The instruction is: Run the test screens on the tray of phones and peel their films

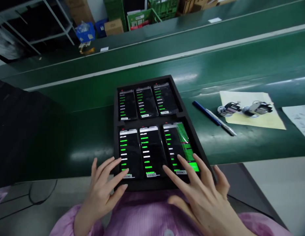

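In front of me lies a black tray with several lit smartphones set in two rows. My left hand is spread at the tray's near left corner, its fingertips over the lower end of the near left phone. The near middle phone shows a dark list with green and white text. Over the near right phone my right hand is spread, fingers apart. That screen has bright green stripes and a green block. Whether the fingertips touch the glass I cannot tell. The far row includes a phone on the left.
Right of the tray lie a blue pen and a yellow paper with two small metallic devices on it. A white sheet is further right. Beyond the green bench stand a green crate and cardboard boxes.
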A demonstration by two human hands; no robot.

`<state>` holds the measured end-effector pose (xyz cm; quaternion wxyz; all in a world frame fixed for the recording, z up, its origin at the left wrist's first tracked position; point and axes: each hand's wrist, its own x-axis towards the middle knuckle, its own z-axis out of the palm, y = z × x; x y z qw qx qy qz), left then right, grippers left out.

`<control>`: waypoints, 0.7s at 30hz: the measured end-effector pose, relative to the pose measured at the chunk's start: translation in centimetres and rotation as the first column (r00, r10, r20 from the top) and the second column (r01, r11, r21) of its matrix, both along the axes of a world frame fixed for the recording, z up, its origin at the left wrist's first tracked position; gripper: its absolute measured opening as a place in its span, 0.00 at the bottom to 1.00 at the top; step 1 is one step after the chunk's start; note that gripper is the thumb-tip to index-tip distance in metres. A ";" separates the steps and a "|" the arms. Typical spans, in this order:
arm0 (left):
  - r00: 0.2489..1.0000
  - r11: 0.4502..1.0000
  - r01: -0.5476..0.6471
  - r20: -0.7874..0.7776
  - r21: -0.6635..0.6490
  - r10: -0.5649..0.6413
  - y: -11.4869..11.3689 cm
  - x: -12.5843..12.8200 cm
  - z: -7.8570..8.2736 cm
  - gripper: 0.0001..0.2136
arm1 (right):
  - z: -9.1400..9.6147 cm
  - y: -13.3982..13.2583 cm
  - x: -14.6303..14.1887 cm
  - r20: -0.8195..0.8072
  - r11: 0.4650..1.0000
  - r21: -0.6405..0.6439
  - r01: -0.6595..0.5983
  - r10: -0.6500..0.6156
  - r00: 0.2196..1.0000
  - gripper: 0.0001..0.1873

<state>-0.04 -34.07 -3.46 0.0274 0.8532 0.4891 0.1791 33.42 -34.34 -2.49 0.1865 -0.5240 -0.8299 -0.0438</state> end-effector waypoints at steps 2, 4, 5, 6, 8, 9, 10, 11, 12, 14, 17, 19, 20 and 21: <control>0.996 0.998 -0.058 -0.065 -0.013 0.057 1.9 0.7 0.0 0.18 | -0.6 1.2 -1.2 -0.024 0.998 -0.011 0.055 -0.055 0.998 0.32; 0.988 0.991 -0.129 -0.084 -0.024 0.126 4.4 1.5 0.1 0.17 | -0.8 3.1 -2.0 -0.023 0.996 -0.023 0.090 -0.091 0.996 0.31; 0.985 0.987 -0.159 -0.076 -0.024 0.157 5.6 1.8 0.1 0.16 | -0.8 4.2 -2.3 -0.014 0.994 -0.030 0.103 -0.104 0.995 0.30; 0.981 0.982 -0.187 -0.061 -0.020 0.185 6.7 1.9 0.2 0.16 | -0.7 5.2 -2.4 -0.001 0.993 -0.035 0.115 -0.115 0.993 0.29; 0.974 0.975 -0.223 -0.029 -0.013 0.223 7.9 1.8 0.5 0.16 | -0.2 6.5 -2.4 0.018 0.991 -0.036 0.129 -0.128 0.992 0.29; 0.974 0.974 -0.226 -0.009 -0.014 0.225 7.9 1.6 0.8 0.16 | 0.0 6.7 -2.3 0.021 0.991 -0.026 0.129 -0.128 0.992 0.29; 0.977 0.976 -0.215 0.008 -0.018 0.215 7.6 1.2 1.0 0.15 | 0.2 6.5 -2.1 0.019 0.993 -0.014 0.119 -0.119 0.993 0.29; 0.981 0.981 -0.192 0.018 -0.028 0.192 6.9 0.8 1.2 0.15 | 0.3 6.1 -1.8 0.020 0.995 -0.004 0.097 -0.097 0.995 0.29; 0.987 0.987 -0.157 0.020 -0.040 0.158 6.1 0.5 1.3 0.15 | 0.4 5.5 -1.5 0.023 0.998 0.002 0.068 -0.068 0.997 0.30; 0.995 0.993 -0.096 -0.010 -0.063 0.096 4.6 0.0 1.4 0.14 | 0.2 4.3 -1.0 0.040 1.000 -0.001 0.011 -0.011 0.999 0.30; 0.992 0.993 -0.109 -0.074 -0.046 0.105 4.1 0.1 0.9 0.14 | -0.2 3.9 -1.2 0.045 1.000 -0.026 0.007 -0.006 0.999 0.30; 0.986 0.989 -0.150 -0.077 -0.013 0.149 5.0 0.4 0.6 0.14 | -0.3 4.8 -1.6 0.023 0.998 -0.046 0.044 -0.043 0.999 0.29; 0.986 0.988 -0.157 -0.065 -0.003 0.156 5.6 0.5 0.4 0.13 | -0.3 5.3 -1.8 0.008 0.997 -0.054 0.058 -0.057 0.998 0.30; 0.987 0.988 -0.154 -0.053 -0.001 0.153 6.2 0.7 0.4 0.13 | -0.1 5.8 -1.7 -0.007 0.996 -0.060 0.062 -0.063 0.998 0.30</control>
